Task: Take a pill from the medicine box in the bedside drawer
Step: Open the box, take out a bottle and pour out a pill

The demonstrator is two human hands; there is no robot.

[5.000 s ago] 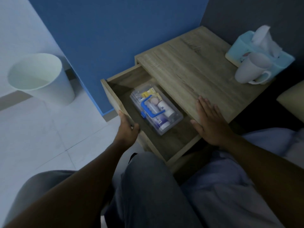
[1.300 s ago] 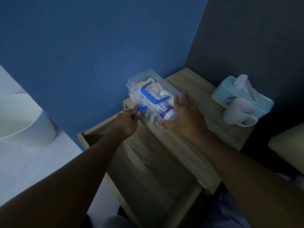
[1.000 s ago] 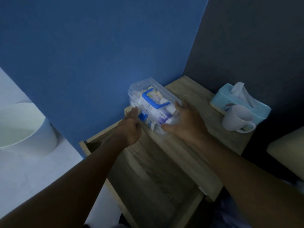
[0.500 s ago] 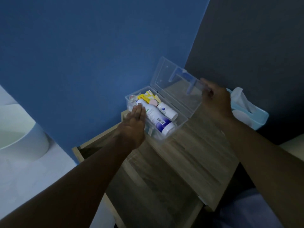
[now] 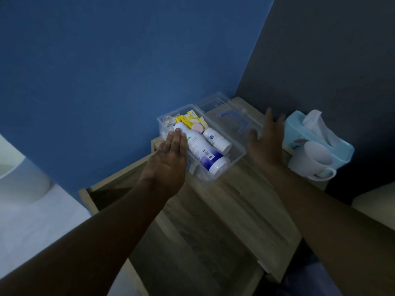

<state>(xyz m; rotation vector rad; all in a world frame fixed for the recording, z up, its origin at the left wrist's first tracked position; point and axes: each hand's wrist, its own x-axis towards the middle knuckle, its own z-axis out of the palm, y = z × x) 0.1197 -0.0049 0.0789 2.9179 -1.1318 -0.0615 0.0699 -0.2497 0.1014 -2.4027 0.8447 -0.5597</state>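
The clear medicine box (image 5: 236, 158) stands on the bedside table top (image 5: 241, 199) with its lid (image 5: 226, 116) folded flat behind it, blue handle underneath. Inside lie a large white and blue bottle (image 5: 203, 151), a smaller white bottle (image 5: 217, 139), a yellow packet (image 5: 188, 120) and a pink round thing (image 5: 196, 127). My left hand (image 5: 171, 161) is flat, fingers together, resting on the box's near left edge and the large bottle's top. My right hand (image 5: 265, 142) hovers open beside the lid, holding nothing. The drawer (image 5: 171, 248) below stands open.
A light blue tissue box (image 5: 316, 137) and a white mug (image 5: 312, 163) stand at the table's right rear. A white bin (image 5: 19, 174) is on the floor at the left. Blue and dark grey walls meet behind the table.
My right hand swung the lid fully back until it lies flat, then let go of it. My left hand has stayed on the box's left edge.
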